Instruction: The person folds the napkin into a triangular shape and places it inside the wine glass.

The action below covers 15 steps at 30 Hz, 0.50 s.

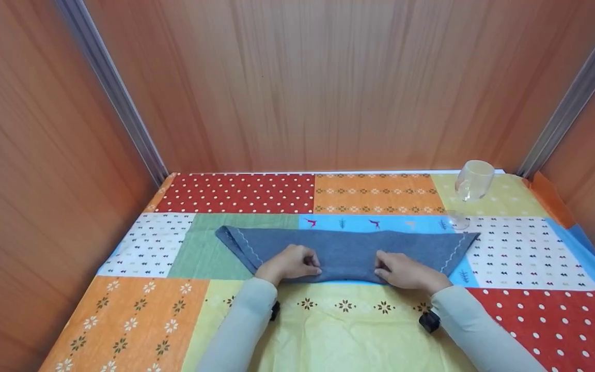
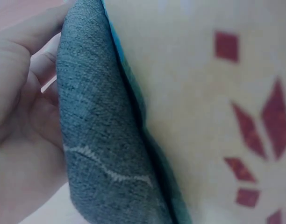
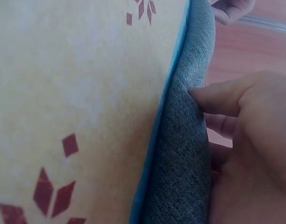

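Note:
A grey-blue cloth [image 1: 346,248] with white wavy stitching near its slanted ends lies folded into a wide band across the patchwork tablecloth. My left hand [image 1: 291,262], fingers curled, pinches its near edge left of the middle. Right of the middle, my right hand [image 1: 406,269] grips the same edge between thumb and fingers. The right wrist view shows the thumb [image 3: 218,97] against the rounded fold of the cloth [image 3: 182,126]. In the left wrist view the fold [image 2: 94,93] hides part of the left fingers.
A clear wine glass [image 1: 474,181] stands upright at the back right, its foot close to the cloth's right end. Wood-grain panels [image 1: 297,82] rise behind and on both sides. The patchwork tablecloth [image 1: 137,315] covers the table. Small black wrist devices [image 1: 429,321] hang under the sleeves.

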Tool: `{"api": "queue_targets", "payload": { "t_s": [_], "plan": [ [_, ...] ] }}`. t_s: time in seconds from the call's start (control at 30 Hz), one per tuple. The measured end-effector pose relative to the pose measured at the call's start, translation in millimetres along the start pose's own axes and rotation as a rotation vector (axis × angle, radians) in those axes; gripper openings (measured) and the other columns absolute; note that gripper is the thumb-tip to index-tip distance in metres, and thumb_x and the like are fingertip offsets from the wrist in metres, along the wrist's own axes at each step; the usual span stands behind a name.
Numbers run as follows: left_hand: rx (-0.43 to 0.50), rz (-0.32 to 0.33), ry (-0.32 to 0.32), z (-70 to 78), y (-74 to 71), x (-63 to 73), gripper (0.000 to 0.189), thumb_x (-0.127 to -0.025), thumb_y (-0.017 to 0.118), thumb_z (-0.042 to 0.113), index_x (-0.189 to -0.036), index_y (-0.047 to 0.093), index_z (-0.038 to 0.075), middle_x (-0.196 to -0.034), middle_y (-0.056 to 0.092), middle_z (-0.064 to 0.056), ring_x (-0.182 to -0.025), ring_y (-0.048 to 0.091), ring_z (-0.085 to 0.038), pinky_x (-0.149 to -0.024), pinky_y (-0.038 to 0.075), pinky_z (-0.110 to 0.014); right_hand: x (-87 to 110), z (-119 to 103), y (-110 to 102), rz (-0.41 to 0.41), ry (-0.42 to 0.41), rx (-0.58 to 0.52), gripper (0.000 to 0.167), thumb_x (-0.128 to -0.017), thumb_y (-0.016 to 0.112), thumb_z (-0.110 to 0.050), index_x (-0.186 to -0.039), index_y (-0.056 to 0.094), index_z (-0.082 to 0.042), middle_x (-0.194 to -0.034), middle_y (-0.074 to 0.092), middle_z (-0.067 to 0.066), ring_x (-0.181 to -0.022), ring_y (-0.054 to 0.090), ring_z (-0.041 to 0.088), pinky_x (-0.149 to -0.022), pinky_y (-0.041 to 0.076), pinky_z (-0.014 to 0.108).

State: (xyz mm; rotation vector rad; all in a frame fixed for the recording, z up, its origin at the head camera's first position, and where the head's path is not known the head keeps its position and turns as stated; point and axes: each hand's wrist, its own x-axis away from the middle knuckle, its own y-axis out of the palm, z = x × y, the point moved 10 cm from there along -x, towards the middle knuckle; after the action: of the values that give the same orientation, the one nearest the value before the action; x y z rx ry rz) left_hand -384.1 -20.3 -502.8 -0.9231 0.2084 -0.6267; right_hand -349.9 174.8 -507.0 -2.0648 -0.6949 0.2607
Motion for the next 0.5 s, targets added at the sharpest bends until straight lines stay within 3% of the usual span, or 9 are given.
{"api": "queue_targets", "payload": {
  "t_s": [0.3, 0.5],
  "plan": [
    [-0.030, -0.030, 0.026, 9.9, 7.9, 10.1, 0.007, -0.092, 0.075, 0.021, -0.089, 0.072, 0.016, -0.084, 0.065, 0.009, -0.078, 0.058, -0.007, -0.075, 0.051, -0.027, 10.0, -8, 1, -0.031, -0.030, -0.028, 0.005, -0.104, 0.053, -0.011, -0.100, 0.052, -0.011, -0.089, 0.055, -0.003, -0.078, 0.050, 0.015, -0.070, 0.043, 0.037],
    [-0.132, -0.034, 0.059, 21.8, 8.7, 15.6, 0.008, -0.088, 0.075, 0.012, -0.096, 0.074, 0.011, -0.087, 0.067, 0.006, -0.078, 0.057, -0.008, -0.075, 0.051, -0.027, 12.2, -9, 3, -0.021, -0.036, -0.025, 0.004, -0.104, 0.053, -0.011, -0.100, 0.053, -0.010, -0.089, 0.055, -0.004, -0.079, 0.051, 0.015, -0.071, 0.044, 0.037]
  ]
}}
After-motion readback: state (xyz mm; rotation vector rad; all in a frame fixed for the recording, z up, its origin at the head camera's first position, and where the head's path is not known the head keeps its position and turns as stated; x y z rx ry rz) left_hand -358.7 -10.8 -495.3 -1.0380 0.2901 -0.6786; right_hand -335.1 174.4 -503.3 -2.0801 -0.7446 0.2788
